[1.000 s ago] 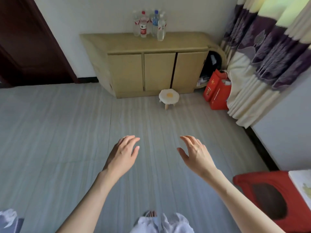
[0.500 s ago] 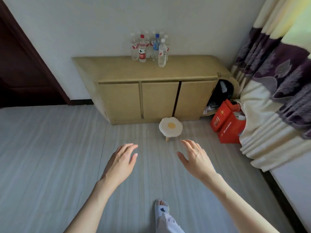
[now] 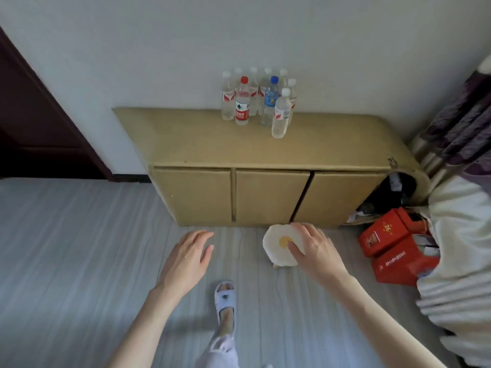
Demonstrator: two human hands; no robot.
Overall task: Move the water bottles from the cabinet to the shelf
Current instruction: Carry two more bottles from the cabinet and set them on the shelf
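Several clear water bottles (image 3: 259, 99) stand in a cluster at the back of the low tan cabinet (image 3: 212, 144), against the wall. One has a red cap and red label (image 3: 242, 102), one a blue cap (image 3: 270, 100), and a white-capped one (image 3: 281, 114) stands nearest the front. My left hand (image 3: 188, 257) is held out over the floor, fingers apart, holding nothing. My right hand (image 3: 313, 247) is also spread and empty, in front of a small stool. Both hands are well short of the cabinet. No shelf is in view.
A small white stool (image 3: 279, 245) with a yellow centre stands on the floor before the cabinet doors. Red boxes (image 3: 390, 245) and a curtain (image 3: 462, 235) crowd the right side. A dark door (image 3: 32, 123) is at the left. My slippered foot (image 3: 225, 301) steps forward.
I have walked closer to the cabinet, so it and the bottles look larger and lower in view. My hands stay open and raised; the right one now overlaps the stool.
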